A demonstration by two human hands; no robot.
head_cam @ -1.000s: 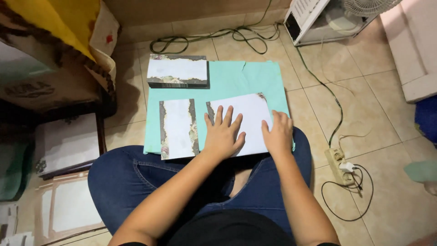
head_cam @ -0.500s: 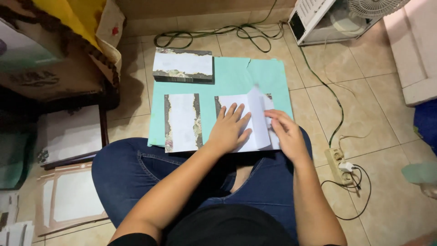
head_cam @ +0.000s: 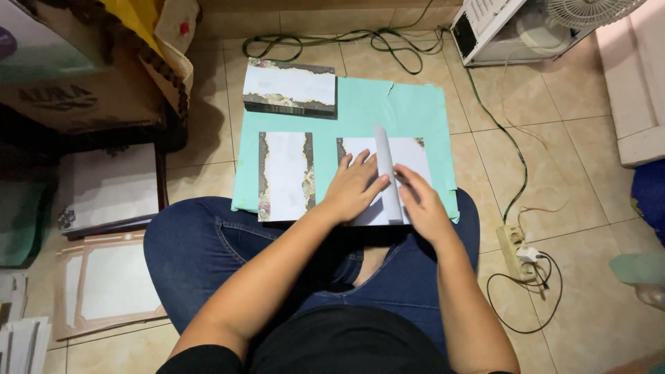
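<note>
Left hand (head_cam: pixel 357 187): flat, fingers spread, palm pressing down on the left half of the white card (head_cam: pixel 388 176).
Right hand (head_cam: pixel 422 204): fingertips pinching the raised right flap of the card, thumb below, flap standing almost upright along the middle fold.
White card: on the teal sheet (head_cam: pixel 409 111), right of centre, just in front of the knees; floral border visible at its top corners.
Teal sheet: spread on the tiled floor (head_cam: pixel 568 138), near edge touching the jeans.
Bordered card (head_cam: pixel 285 174): flat on the teal sheet, just left of the left hand, not touched.
Card stack (head_cam: pixel 289 86): at the far left corner of the teal sheet, partly off it.
Cardboard box (head_cam: pixel 76 83): upper left, open, yellow cloth spilling over its rim.
Flat trays (head_cam: pixel 111 187): left of the knee, holding white framed sheets.
Power strip (head_cam: pixel 516 249): on the floor to the right, cable coiled beside it.
Change from half a second ago: flap lifted higher and nearer the fold; left hand in the same place.
</note>
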